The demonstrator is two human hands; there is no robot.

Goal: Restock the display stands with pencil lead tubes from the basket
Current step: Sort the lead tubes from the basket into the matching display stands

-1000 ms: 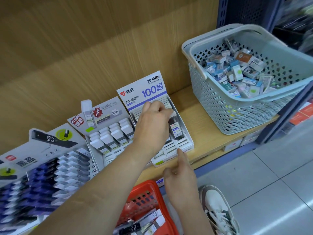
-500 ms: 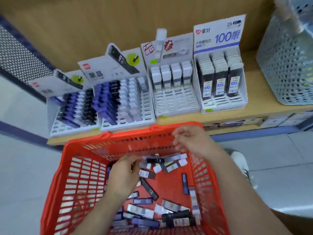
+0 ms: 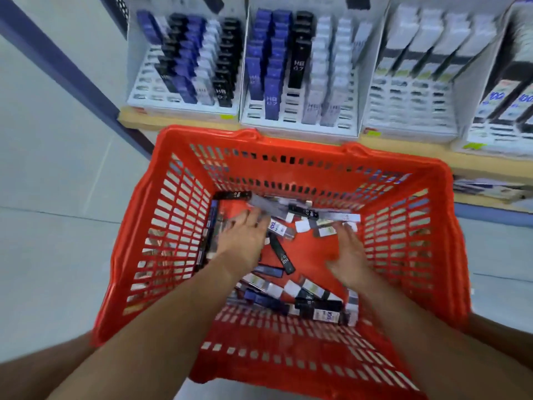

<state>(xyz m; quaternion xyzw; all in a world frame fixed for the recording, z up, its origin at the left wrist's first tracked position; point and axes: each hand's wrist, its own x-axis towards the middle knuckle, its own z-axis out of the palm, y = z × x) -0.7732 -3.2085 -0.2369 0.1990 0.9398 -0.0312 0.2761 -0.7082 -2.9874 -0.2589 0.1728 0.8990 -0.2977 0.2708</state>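
Note:
A red plastic basket stands below the shelf, with several loose pencil lead tubes in black, blue and grey on its bottom. Both my hands are inside it. My left hand lies with spread fingers on the tubes at the far left of the pile. My right hand hovers with straight fingers over the tubes at the right, holding nothing. On the shelf behind stand the white display stands: a left one, a middle one and a right one, all partly filled with rows of tubes.
A fourth stand with "100" tubes shows at the right edge. The wooden shelf edge runs just behind the basket. A blue upright and grey floor tiles lie to the left.
My hands left the right-hand stand and went down into the red basket. The view dropped from the shelf to the basket, and both hands now reach deeper among the tubes.

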